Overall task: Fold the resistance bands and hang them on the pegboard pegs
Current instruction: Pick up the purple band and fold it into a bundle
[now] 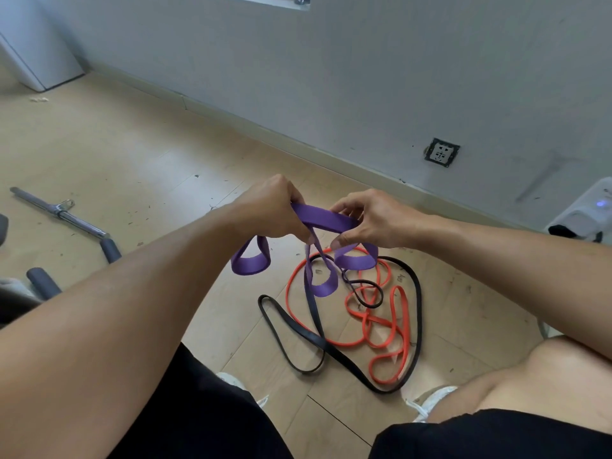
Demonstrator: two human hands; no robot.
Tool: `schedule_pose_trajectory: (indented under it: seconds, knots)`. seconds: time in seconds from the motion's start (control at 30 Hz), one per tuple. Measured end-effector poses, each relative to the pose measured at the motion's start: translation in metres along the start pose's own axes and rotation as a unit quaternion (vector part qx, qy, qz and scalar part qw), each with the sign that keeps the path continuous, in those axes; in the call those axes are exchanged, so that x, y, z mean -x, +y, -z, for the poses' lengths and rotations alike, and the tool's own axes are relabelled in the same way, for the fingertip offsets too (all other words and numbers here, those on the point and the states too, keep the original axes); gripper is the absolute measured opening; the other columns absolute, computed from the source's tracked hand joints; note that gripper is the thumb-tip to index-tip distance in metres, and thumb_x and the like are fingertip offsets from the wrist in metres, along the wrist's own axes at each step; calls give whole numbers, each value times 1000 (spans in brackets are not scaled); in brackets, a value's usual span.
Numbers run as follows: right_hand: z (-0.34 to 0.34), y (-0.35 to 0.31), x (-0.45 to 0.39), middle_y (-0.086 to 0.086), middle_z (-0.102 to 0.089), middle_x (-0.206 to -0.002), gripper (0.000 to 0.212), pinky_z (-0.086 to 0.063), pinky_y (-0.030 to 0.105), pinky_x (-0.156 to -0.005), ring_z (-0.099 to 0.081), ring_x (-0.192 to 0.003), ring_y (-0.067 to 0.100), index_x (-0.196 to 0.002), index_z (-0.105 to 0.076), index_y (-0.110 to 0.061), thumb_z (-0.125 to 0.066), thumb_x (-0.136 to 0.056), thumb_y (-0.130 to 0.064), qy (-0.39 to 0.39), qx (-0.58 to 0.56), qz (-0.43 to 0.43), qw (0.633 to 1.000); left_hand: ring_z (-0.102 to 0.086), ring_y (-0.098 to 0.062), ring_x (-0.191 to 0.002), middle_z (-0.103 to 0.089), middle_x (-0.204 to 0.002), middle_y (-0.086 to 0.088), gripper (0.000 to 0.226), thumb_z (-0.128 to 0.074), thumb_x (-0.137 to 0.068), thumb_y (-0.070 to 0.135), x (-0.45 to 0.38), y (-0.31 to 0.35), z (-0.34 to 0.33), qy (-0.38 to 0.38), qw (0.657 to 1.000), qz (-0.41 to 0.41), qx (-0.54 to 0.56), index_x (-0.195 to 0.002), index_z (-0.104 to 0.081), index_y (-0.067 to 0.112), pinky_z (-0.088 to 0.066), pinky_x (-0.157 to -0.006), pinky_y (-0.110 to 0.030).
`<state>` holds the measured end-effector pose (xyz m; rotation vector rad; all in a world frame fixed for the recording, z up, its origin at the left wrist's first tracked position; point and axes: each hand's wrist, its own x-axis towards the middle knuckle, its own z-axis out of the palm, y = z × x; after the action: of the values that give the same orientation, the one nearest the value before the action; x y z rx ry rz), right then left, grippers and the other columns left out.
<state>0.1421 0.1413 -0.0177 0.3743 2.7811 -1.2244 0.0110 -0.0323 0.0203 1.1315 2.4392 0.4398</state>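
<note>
- The left hand curls its fingers over one end of the purple band, while the right hand pinches the other end between thumb and fingers; the short flat span between them is held level, likely so the layers stack evenly.
- Three loops of the same band hang below the hands, above the floor, which suggests the folding is partly done and the slack is being gathered into equal lengths.
- The orange band and black band lie tangled together on the floor directly under the hands, between the person's shoes, apparently waiting their turn.
- No pegboard is visible; a metal bar lies well apart at left, and a wall socket sits beyond.
</note>
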Motion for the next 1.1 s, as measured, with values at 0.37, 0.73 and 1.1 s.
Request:
schedule_pose_trajectory:
  seconds: [0.37,0.73,1.1]
  knots:
    - [-8,1,0,-9,-78,-90,34,-59,31,-77,-74,-81,12,-111,-78,-36,-88,-80,-29,-19,1,6,1000,-57,-14,-61,-68,-71,2,34,-92,-65,40,1,1,-1,30,999,-19,37,-89,-77,21,-46,-54,-26]
    - [-19,6,0,0,-81,-101,29,-58,27,-93,-76,-99,17,-107,-79,-18,-89,-79,-16,-30,-112,12,993,-62,-13,-62,-76,-75,-4,37,-95,-60,43,0,-2,-1,9,994,-42,100,-85,-78,20,-51,-60,-28]
    - [-5,-8,-2,11,-77,-102,33,-60,30,-81,-71,-85,17,-115,-72,-10,-78,-84,-1,90,-117,32,989,-69,-14,-70,-76,-84,3,40,-94,-67,32,-2,-18,1,-14,992,-56,117,-95,-68,19,-52,-64,-20]
